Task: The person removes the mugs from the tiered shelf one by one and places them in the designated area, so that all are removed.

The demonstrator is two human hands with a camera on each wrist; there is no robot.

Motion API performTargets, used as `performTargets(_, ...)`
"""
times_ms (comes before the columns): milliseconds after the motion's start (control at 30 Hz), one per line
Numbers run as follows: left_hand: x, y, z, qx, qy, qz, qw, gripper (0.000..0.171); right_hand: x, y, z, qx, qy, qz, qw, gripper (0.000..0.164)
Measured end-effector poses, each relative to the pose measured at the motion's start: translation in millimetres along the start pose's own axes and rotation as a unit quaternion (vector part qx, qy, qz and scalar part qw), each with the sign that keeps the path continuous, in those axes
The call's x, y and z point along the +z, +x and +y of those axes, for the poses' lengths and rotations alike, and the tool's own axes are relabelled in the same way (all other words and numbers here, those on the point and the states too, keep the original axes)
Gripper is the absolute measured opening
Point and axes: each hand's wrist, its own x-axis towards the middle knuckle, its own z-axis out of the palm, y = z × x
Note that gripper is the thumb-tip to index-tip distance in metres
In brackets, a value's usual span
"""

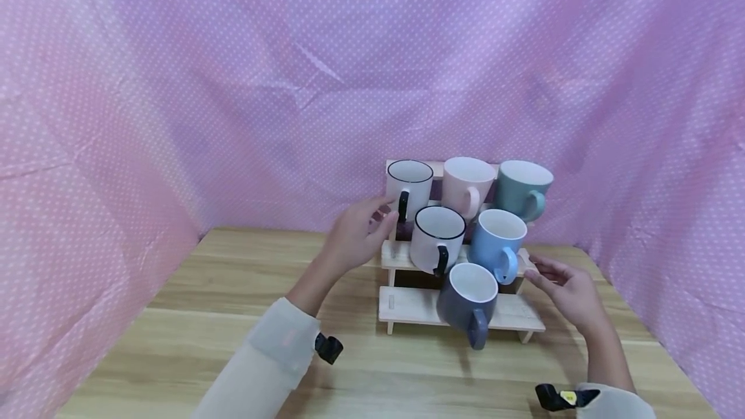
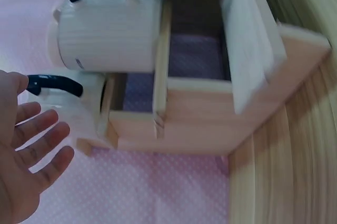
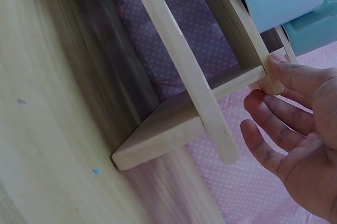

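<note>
A three-step wooden display rack (image 1: 407,308) carries several mugs. On its top step stand a white mug with a black handle (image 1: 416,199), a pink mug (image 1: 456,194) and a green mug (image 1: 513,196). The middle step holds another white, black-handled mug (image 1: 426,249) and a light blue mug (image 1: 485,249); a dark grey mug (image 1: 456,306) is on the lowest. My left hand (image 1: 357,231) is beside the top white mug, fingers spread and thumb by its handle (image 2: 55,83). With thumb above and fingers below, my right hand (image 3: 310,129) pinches the middle step's right end (image 3: 271,79).
The rack stands on a wood-grain table (image 1: 233,302). Pink polka-dot cloth (image 1: 291,115) hangs behind it and along both sides. Black wrist cameras (image 1: 329,347) sit at the cuffs of the light sleeves (image 1: 262,354).
</note>
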Motion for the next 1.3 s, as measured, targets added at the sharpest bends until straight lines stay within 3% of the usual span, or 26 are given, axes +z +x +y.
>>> performTargets(67,1.8,3.7,4.1,-0.024,-0.070,0.006,0.9972,0.035,0,-1,0,0.000,0.008,0.006,1.000,0.051)
performTargets(200,4.7,10.4,9.9,-0.089,-0.175,0.015,0.9805,0.030,0,-1,1,0.006,0.025,0.012,1.000,0.052)
performTargets(333,4.8,15.9,15.2,-0.175,-0.262,0.016,0.9490,0.030,1,0,0,0.015,0.024,0.012,1.000,0.053)
performTargets(467,5.3,20.1,19.3,-0.244,-0.337,0.008,0.9092,0.032,3,1,-1,0.017,0.026,0.007,0.999,0.053)
performTargets(633,8.8,25.0,21.2,-0.274,-0.401,0.003,0.8743,0.033,3,2,0,0.019,0.027,0.003,0.999,0.052)
performTargets(767,12.0,28.7,22.2,-0.280,-0.439,0.005,0.8534,0.031,3,3,2,0.023,0.024,0.003,0.999,0.052)
performTargets(900,14.3,30.5,23.0,-0.282,-0.456,0.011,0.8440,0.029,3,3,3,0.025,0.024,0.005,0.999,0.052)
performTargets(1133,16.5,30.0,22.6,-0.275,-0.458,0.031,0.8447,0.025,3,3,4,0.020,0.035,0.003,0.999,0.051)
performTargets(1300,15.1,27.2,21.8,-0.277,-0.466,0.047,0.8390,0.023,4,2,3,0.017,0.037,0.005,0.999,0.051)
